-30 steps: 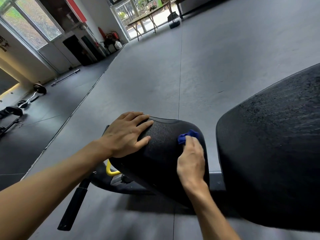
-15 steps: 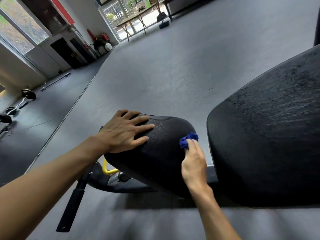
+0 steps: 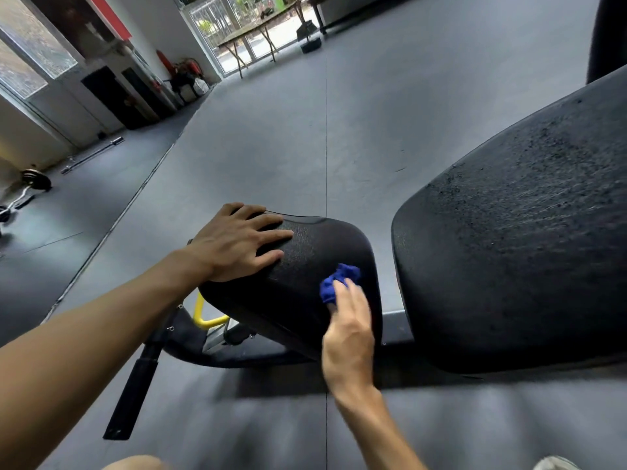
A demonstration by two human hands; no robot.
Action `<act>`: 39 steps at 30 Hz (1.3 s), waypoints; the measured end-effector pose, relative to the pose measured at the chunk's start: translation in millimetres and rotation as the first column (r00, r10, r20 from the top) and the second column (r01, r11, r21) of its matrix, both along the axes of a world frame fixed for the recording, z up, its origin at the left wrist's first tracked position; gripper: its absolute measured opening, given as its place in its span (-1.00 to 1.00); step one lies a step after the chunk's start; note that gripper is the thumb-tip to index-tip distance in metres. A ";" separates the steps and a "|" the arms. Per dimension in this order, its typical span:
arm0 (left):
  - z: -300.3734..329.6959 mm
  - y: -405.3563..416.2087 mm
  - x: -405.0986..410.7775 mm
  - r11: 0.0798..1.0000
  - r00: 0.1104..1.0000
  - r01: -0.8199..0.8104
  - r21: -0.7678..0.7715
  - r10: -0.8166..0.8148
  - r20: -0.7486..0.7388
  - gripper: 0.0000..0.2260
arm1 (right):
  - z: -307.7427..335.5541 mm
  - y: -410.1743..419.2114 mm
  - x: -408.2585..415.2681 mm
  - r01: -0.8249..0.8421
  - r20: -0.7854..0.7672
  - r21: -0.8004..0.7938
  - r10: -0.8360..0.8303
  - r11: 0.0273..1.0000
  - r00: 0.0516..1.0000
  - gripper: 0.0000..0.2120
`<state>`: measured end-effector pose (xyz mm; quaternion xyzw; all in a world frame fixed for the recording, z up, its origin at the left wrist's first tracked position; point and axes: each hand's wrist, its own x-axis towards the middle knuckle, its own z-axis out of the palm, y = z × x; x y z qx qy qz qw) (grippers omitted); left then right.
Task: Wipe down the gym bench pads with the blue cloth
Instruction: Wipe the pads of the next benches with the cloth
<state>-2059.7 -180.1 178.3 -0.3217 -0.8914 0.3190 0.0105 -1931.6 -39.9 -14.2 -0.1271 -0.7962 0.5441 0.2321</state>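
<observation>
Underfoot, in the head view, a grey rubber-matted gym floor (image 3: 271, 157) ran away to tall glazed doors (image 3: 237, 32) at the far wall, with a folding wooden trestle table (image 3: 258, 32) standing before them. Along the left edge of the floor lay a long steel barbell (image 3: 93, 155) and, nearer the left edge of the picture, a curl bar with a black weight plate (image 3: 35, 179). A red fire extinguisher (image 3: 194, 66) stood in the far left corner.

A small black textured seat pad (image 3: 305, 266) sat on a black bench frame (image 3: 217, 354) with a yellow metal handle (image 3: 207, 317) beneath its left edge. Just beside it, apart by a narrow gap, rose the large black backrest pad (image 3: 509, 249), its surface speckled and streaked.

The left hand (image 3: 234, 245) lay flat on the seat pad's left far corner, fingers straight and spread, holding nothing. The right hand (image 3: 349, 337) pressed a crumpled blue cloth (image 3: 339, 281) against the seat pad's right side; the cloth bunched out beyond the fingertips, towards the far edge, pinched under curled fingers, though blur hid the exact grip.
</observation>
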 end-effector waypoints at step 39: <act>-56.3 -15.9 66.4 0.828 0.878 0.391 0.401 -0.205 -0.433 -0.72 | -43.7 6.7 100.9 0.068 -0.138 0.105 -0.053 0.992 0.989 -0.40</act>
